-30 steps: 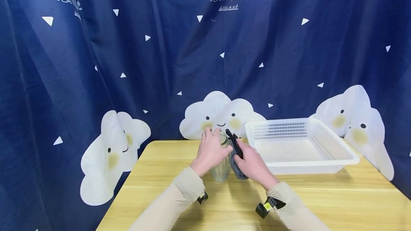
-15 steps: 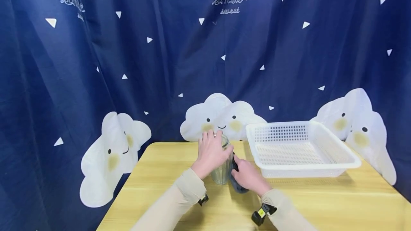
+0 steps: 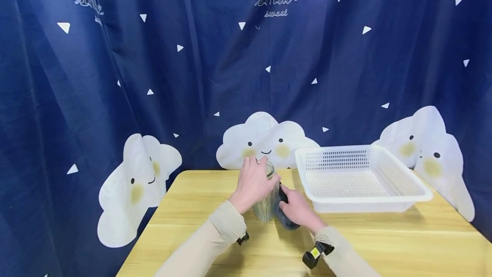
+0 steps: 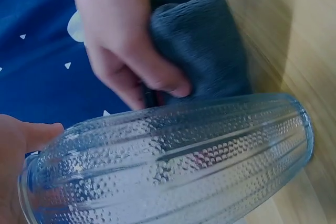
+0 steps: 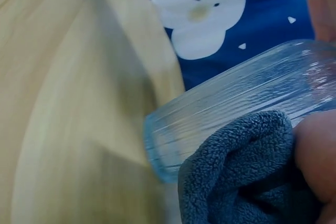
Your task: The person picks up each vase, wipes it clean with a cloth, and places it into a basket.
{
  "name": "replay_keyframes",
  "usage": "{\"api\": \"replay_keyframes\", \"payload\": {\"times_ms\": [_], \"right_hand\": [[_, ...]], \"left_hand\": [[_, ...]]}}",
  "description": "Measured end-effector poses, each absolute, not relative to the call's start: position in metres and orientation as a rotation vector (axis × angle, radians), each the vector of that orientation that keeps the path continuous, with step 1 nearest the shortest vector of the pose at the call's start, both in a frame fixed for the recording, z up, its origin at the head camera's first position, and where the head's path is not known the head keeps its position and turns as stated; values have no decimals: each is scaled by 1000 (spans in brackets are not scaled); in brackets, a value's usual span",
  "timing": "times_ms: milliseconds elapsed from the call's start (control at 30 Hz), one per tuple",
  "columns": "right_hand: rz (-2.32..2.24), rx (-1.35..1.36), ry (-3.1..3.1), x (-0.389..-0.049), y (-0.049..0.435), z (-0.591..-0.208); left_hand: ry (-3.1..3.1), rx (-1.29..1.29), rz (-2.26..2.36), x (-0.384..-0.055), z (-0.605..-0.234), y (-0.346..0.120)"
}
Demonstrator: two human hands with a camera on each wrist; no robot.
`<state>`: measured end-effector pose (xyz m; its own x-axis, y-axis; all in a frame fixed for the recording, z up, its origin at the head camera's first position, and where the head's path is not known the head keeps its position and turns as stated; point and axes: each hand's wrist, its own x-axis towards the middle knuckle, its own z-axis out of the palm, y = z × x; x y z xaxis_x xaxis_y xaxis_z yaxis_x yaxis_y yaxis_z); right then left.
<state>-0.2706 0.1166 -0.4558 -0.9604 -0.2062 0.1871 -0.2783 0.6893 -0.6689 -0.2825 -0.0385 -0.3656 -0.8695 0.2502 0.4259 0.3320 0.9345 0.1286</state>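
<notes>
Glass vase [image 4: 173, 166] upright, left hand [image 3: 253, 184] gripping it near the mouth.
Long axis runs down from those fingers. Right hand [image 3: 300, 208], lower, holds a grey cloth [image 4: 207, 45] and a dark object [image 3: 283, 196] just beside the glass; contact unclear.

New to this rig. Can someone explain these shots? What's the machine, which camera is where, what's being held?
There's no machine: these are a person's bare hands. The wide picture comes from a head-worn camera looking forward and down; the two close-ups come from cameras worn on the wrists. The left hand grips a ribbed glass vase near its top. Beside it, the right hand holds a grey-blue cloth and something black, too covered to identify. A white basket sits on the wooden table, with a blue curtain behind.
</notes>
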Motion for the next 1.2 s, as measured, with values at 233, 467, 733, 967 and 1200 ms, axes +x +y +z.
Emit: {"api": "replay_keyframes", "payload": {"times_ms": [233, 467, 733, 967, 1200], "right_hand": [[1096, 379, -2676, -264, 122, -429], [1069, 388, -2616, -260, 122, -415], [1021, 362, -2710, -265, 114, -435], [967, 395, -2828, -268, 110, -457], [998, 380, -2863, -269, 112, -469]], "left_hand": [[-2710, -426, -326, -282, -366, -36], [-2710, -428, -386, -283, -367, -35], [-2644, -419, -422, -284, -372, -36], [-2632, -353, -278, -284, -373, -35], [-2641, -321, -206, -282, -371, -32]]}}
